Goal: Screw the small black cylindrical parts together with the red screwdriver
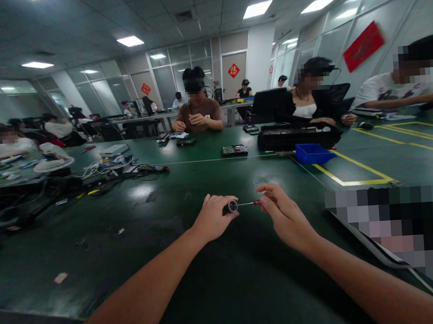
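Note:
Between the thumb and fingers of my left hand (213, 218) is a small dark cylinder (233, 207) with a light ring at its round end, which faces me. My right hand (283, 215) pinches the red handle of a thin screwdriver (256, 202). The metal shaft points left and its tip meets the cylinder's ringed end; whether it goes inside is too small to tell. Both hands are just above the green table, near its middle.
Ahead lie a hard drive (234, 150), a blue bin (314, 153) and a long black tray (299, 136). Cables (111, 183) and a white fan-like part (53, 163) are on the left. A pixelated area (396, 229) is at the right. People sit across the table.

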{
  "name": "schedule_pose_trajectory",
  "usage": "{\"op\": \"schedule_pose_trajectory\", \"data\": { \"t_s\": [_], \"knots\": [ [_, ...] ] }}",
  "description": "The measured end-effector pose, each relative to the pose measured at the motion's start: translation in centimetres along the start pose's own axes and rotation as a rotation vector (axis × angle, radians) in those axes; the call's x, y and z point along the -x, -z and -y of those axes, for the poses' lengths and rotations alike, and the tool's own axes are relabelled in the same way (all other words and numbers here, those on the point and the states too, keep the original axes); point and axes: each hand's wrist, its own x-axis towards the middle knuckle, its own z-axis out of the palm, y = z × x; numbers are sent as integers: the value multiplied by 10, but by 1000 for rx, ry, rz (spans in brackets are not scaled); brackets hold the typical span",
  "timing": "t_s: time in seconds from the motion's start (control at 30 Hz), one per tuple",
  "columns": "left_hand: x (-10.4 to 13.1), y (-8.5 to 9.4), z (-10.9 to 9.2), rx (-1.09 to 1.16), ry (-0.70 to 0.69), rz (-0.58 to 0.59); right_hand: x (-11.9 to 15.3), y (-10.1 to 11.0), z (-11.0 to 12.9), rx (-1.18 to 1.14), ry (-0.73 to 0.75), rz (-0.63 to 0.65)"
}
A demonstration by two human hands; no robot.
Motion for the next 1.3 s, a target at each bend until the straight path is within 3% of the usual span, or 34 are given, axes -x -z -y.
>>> {"op": "schedule_pose_trajectory", "data": {
  "t_s": [0.6,0.87,1.03,1.17,1.3],
  "knots": [
    [-1,1,3,26,-9,-36,-2,0,-1,33,-40,36],
    [0,3,-1,36,-10,-19,-6,-4,-2,-336,-164,-72],
    [-2,7,1,-31,-100,-14,-17,-5,-15,-875,-458,-92],
    [-5,6,6,-61,-42,7,-19,-7,-22,-840,-456,-178],
    [-3,6,5,-48,-41,9,-15,-11,-22,-726,-334,-139]
  ]
}}
